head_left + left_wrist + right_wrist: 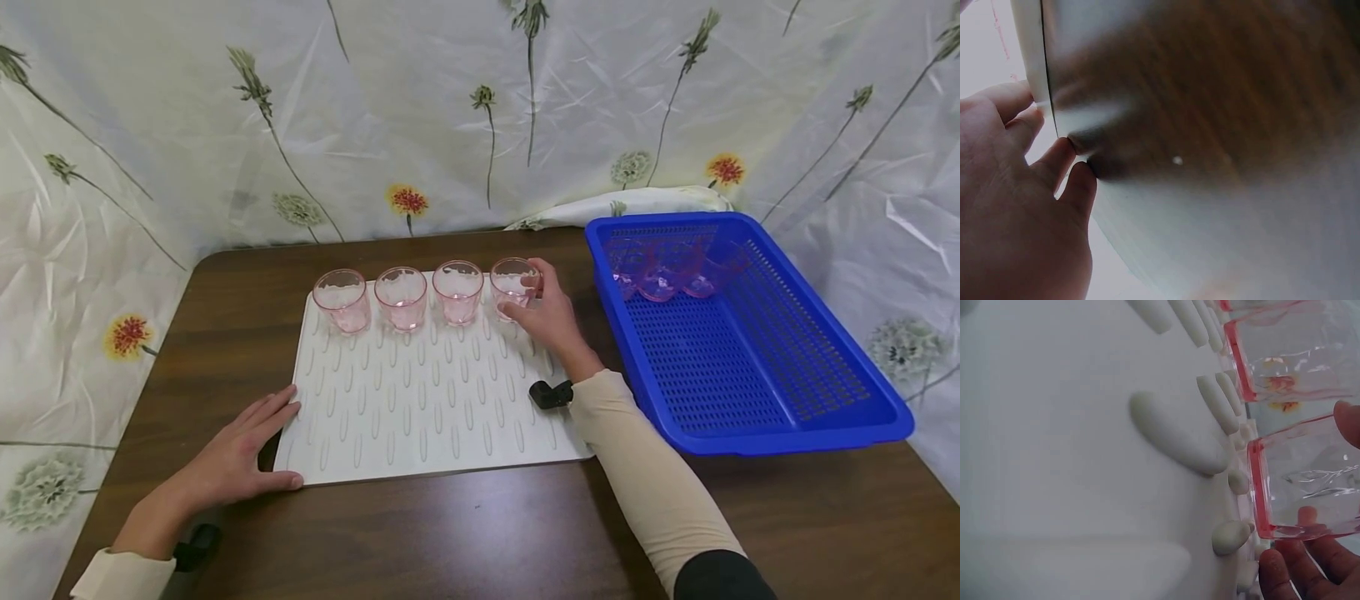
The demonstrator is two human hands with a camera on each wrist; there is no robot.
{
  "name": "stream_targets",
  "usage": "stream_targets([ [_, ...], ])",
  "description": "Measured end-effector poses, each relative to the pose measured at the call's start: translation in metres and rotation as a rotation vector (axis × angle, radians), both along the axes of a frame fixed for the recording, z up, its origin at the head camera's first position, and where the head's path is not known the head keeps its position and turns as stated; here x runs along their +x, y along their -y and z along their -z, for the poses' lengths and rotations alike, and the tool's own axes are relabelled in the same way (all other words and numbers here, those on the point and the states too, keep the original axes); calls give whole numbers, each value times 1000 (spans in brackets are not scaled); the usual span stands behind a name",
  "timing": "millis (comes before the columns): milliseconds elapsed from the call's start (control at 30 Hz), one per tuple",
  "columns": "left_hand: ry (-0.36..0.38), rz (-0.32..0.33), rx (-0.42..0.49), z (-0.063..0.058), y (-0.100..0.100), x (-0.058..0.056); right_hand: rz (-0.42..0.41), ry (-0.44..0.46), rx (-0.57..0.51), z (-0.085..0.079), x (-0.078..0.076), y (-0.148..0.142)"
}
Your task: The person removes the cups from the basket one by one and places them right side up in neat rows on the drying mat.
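Observation:
My right hand [553,318] holds a clear pink glass [512,282] by its sides at the far right corner of a white ridged mat [427,417]. In the right wrist view, the thumb and fingers lie on either side of that glass [1304,481], and its pink base is close to the mat's raised ridges. Three similar glasses stand to its left in a row along the mat's far edge, the nearest of them a glass [458,292]. My left hand [236,457] lies at the mat's left edge, fingers spread and fingertips touching it.
To the right of the mat stands a blue plastic basket [787,440], with several pink glasses [660,282] at its far left corner. Dark wooden table [480,533] surrounds the mat. A flower-print sheet [450,108] hangs behind the table and at both sides.

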State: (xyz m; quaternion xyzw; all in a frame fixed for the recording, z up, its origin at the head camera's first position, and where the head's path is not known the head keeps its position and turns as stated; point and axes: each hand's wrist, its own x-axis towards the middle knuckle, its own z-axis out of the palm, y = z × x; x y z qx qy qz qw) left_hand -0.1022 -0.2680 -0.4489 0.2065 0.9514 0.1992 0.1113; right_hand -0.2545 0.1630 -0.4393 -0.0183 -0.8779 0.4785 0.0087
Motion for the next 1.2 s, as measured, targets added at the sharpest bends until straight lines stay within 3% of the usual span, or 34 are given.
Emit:
stream_targets([
  [333, -1, -2, -8, 1, 0, 0, 3, 8, -8, 4, 0, -1],
  [533, 5, -14, -13, 1, -1, 0, 7, 19, 7, -2, 0, -2],
  [933, 6, -14, -11, 1, -2, 0, -5, -60, -5, -13, 2, -2],
  [1200, 0, -14, -8, 1, -2, 1, 49, -107, 17, -22, 7, 0],
])
